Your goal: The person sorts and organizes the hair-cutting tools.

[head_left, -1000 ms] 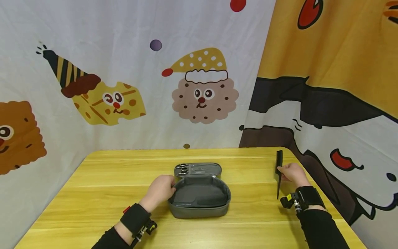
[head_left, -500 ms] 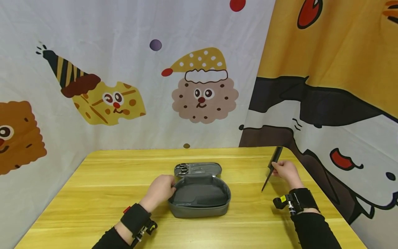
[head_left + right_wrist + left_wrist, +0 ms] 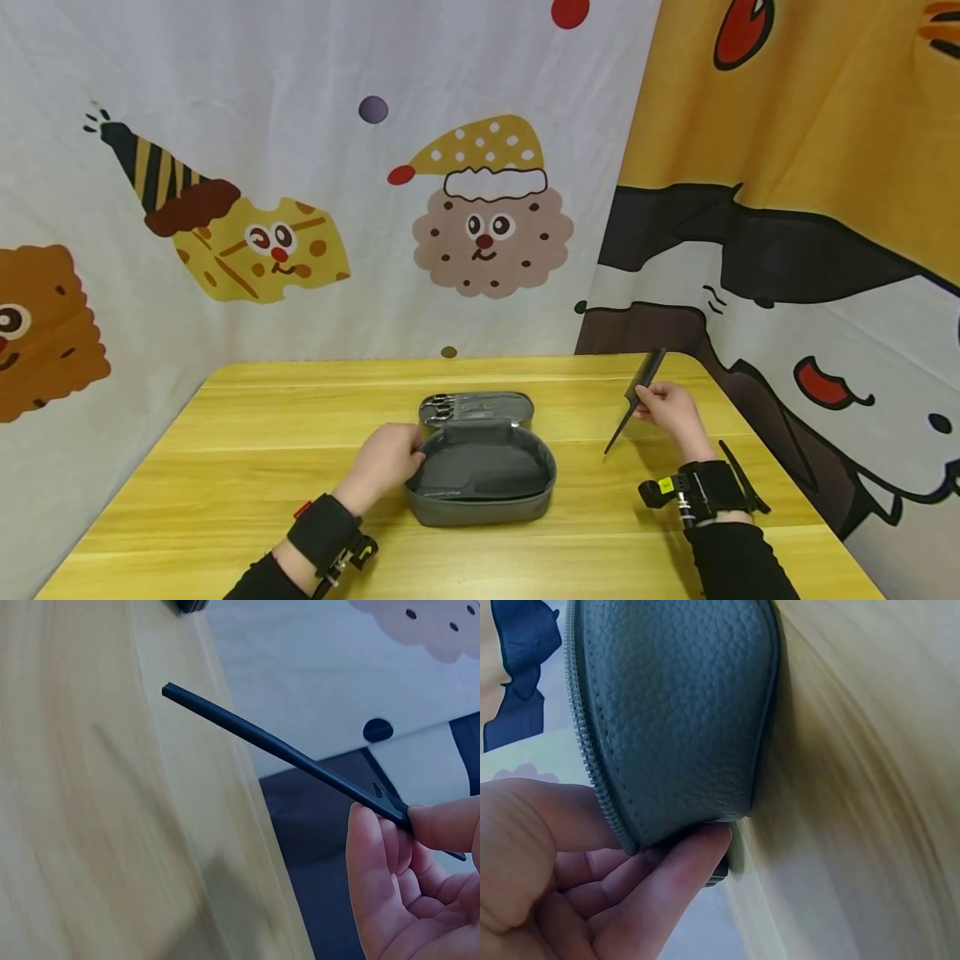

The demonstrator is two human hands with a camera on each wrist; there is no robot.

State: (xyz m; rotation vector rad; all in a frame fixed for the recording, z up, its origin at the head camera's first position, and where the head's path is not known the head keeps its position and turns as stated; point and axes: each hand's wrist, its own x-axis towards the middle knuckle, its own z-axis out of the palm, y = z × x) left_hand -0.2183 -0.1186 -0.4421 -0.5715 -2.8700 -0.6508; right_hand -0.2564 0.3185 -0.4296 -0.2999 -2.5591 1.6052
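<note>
the comb (image 3: 647, 371) is pinched between thumb and fingertips of the right hand (image 3: 667, 408), above the tabletop (image 3: 270, 458) toward its far right corner; in the right wrist view its shadow falls well apart from it. the near side of the grey case (image 3: 480, 512) is set toward the middle of the near edge, its lid (image 3: 495, 407) laid back toward the far edge with scissors (image 3: 442, 407) at the lid's left end. the case's left rim is gripped by thumb and fingers of the left hand (image 3: 386, 458). by the right wrist a thin dark thing (image 3: 738, 475) is partly hidden; what it is cannot be told.

the comb could be twisted or dropped, since only a small part of it is pinched. its long tail could be caught on the case's right rim if it were carried low. the case could be swivelled or tipped by a pull, being held on one side alone, and the scissors might then be shaken loose.

compared with a second earlier, the comb has been brought leftward from the right edge and tilted, its tail now slanted toward the case, while the left hand and case have hardly been shifted
</note>
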